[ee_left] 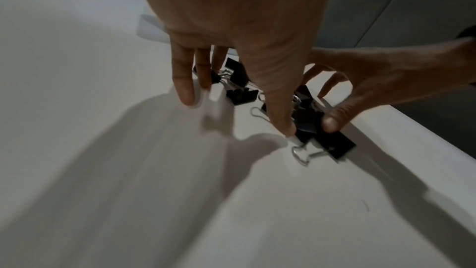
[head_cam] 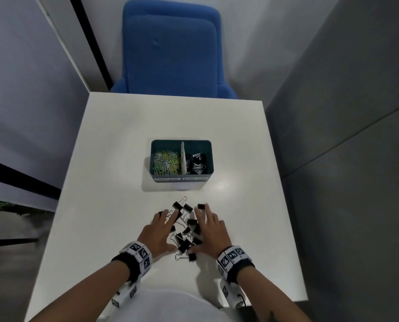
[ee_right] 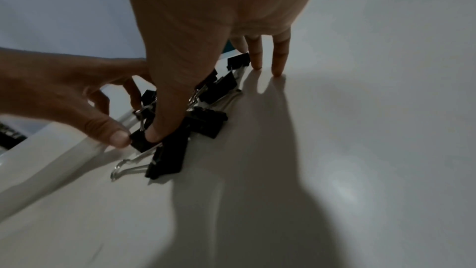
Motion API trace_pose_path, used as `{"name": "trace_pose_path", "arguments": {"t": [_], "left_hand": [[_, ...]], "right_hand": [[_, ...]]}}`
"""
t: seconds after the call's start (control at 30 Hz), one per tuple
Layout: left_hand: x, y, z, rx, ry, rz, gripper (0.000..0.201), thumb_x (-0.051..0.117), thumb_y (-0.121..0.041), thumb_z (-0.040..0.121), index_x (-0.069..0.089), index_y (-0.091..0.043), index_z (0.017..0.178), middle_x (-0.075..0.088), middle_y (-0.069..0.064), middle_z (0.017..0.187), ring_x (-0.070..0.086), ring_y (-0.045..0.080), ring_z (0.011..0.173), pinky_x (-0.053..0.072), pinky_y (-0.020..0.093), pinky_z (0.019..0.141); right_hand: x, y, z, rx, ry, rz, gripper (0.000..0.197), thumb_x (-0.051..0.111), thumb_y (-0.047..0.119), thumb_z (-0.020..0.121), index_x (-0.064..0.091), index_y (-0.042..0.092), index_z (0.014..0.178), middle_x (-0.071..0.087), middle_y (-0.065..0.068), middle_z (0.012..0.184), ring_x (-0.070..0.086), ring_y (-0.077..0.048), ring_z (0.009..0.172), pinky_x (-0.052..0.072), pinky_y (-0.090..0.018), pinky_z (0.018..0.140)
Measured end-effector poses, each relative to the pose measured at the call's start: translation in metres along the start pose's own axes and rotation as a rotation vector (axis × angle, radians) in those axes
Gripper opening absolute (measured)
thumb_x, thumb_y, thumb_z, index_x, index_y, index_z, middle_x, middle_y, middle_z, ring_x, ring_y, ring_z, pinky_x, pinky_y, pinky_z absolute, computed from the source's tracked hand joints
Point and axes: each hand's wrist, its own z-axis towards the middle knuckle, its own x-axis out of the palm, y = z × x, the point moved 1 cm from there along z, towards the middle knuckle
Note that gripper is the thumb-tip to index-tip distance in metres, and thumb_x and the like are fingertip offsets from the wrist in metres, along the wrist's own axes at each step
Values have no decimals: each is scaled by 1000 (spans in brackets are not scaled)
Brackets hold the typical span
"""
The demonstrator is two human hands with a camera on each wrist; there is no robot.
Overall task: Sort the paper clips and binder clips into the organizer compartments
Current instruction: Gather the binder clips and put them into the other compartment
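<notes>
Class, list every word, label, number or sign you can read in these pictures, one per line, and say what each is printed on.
"PAPER CLIPS": faint white label on the organizer's front, under the left compartment; blurred, a likely reading.
"BINDER CLIPS": white label under the right compartment; also blurred, a likely reading.
Wristbands: black-and-white square code patterns only, no letters or numbers.
Wrist views: no text visible.

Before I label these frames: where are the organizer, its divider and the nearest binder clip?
organizer (head_cam: 209, 159): head view, right wall.
divider (head_cam: 183, 156): head view, middle.
nearest binder clip (head_cam: 192, 256): head view, black body.
</notes>
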Motion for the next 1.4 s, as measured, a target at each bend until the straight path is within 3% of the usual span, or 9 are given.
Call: {"name": "trace_pose_path", "arguments": {"t": [0.17,0.33,0.53,0.67,0.83,1.07,1.2,1.33,1.4], "left_hand": [[-1,-10,9,-16,-66,-20,88,72,-33,80,17,-31,149,28,8,143,39,28,125,52,38,79],[-5,-11,16,9,-115,-27,69,73,-22,78,34,-29,134,42,7,119,60,27,88,52,39,60],[-2,-6,27,41,-99,54,61,87,-7,40,52,-21,88,50,2,80,53,19,46,25,22,33],[0,-6,26,59,-118,23,44,87,-14,45,56,-20,75,53,-1,74,54,18,44,20,21,36],[-23,-11,21,21,-119,-35,12,65,-11,78,58,-14,70,62,2,70,61,25,62,35,29,50],[-89,-21,30,120,-319,-232,17,58,-17,94,73,-24,93,71,-12,88,65,7,65,56,27,65],[-151,-39,51,135,-525,-363,16,58,-20,94,72,-16,100,72,-2,80,59,1,53,50,15,52],[-184,-47,66,40,-588,-407,21,65,-23,90,70,-13,108,73,3,83,66,16,68,56,32,67],[-180,-45,65,23,-585,-394,23,66,-20,89,66,-13,111,72,3,84,67,18,70,56,32,65]], "right_hand": [[-12,-2,17,2,-18,119,113,83,52,62,17,26,150,16,-9,155,31,-32,131,52,-44,91],[-13,-2,26,35,-50,236,65,81,40,67,50,21,120,39,-4,121,42,-26,108,53,-40,76],[-13,-10,35,138,-82,447,47,82,30,68,55,20,105,42,-2,110,52,-24,93,53,-39,78],[-15,-14,38,153,-92,484,29,77,26,76,58,18,97,49,-2,104,57,-24,87,50,-34,76],[-19,-20,35,171,-135,527,21,75,25,75,59,22,88,63,2,92,57,-19,82,44,-28,69],[-26,-27,22,216,-274,646,27,81,28,70,54,28,76,66,6,71,58,-12,66,43,-25,58],[-46,-24,14,163,-308,681,26,81,24,71,56,25,77,64,8,68,56,-8,61,46,-24,58],[-90,-15,14,97,-414,739,23,80,15,74,58,20,78,62,10,68,55,-3,60,47,-18,59],[-119,-12,22,89,-494,770,21,79,14,76,59,19,80,63,11,71,56,-1,62,44,-12,59]]}}
